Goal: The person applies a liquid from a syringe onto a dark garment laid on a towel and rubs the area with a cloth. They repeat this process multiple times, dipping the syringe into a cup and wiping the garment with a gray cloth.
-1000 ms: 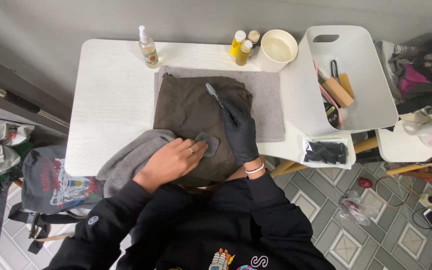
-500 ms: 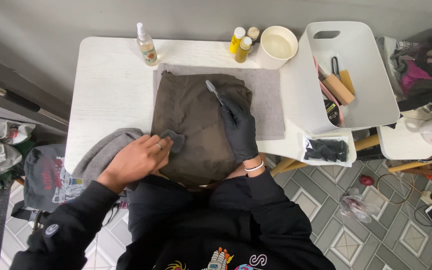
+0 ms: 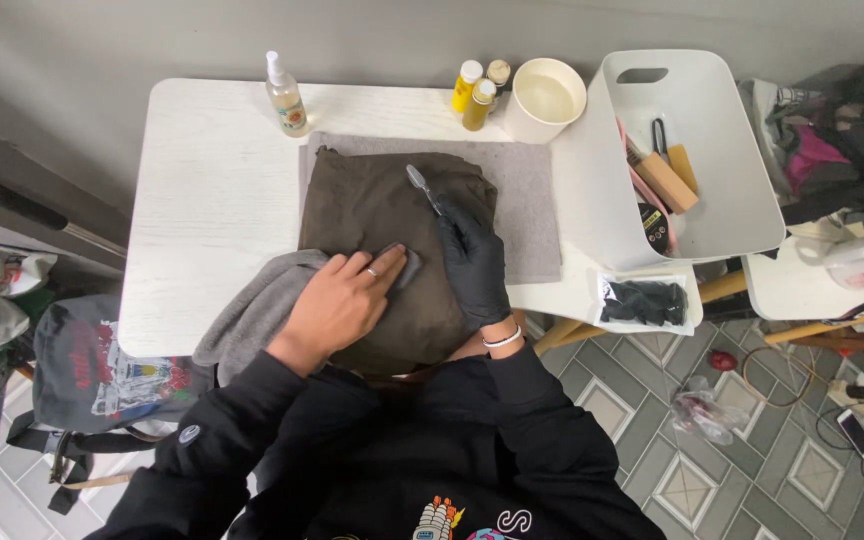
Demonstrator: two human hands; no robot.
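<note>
A small white table (image 3: pixel 212 210) stands against a grey wall, crowded along its far edge. A clear spray bottle (image 3: pixel 284 95) sits at the back left; two yellow bottles (image 3: pixel 472 95) and a smaller capped one cluster just beside a white cup (image 3: pixel 545 98). A grey mat (image 3: pixel 532 210) lies flat across the middle, with a dark olive garment (image 3: pixel 372 215) spread on top of it. A grey cloth (image 3: pixel 252 310) droops over the near edge. A white bin (image 3: pixel 722 190) of tools fills the right end, and a clear packet of black gloves (image 3: pixel 645 301) lies at the near right corner.
</note>
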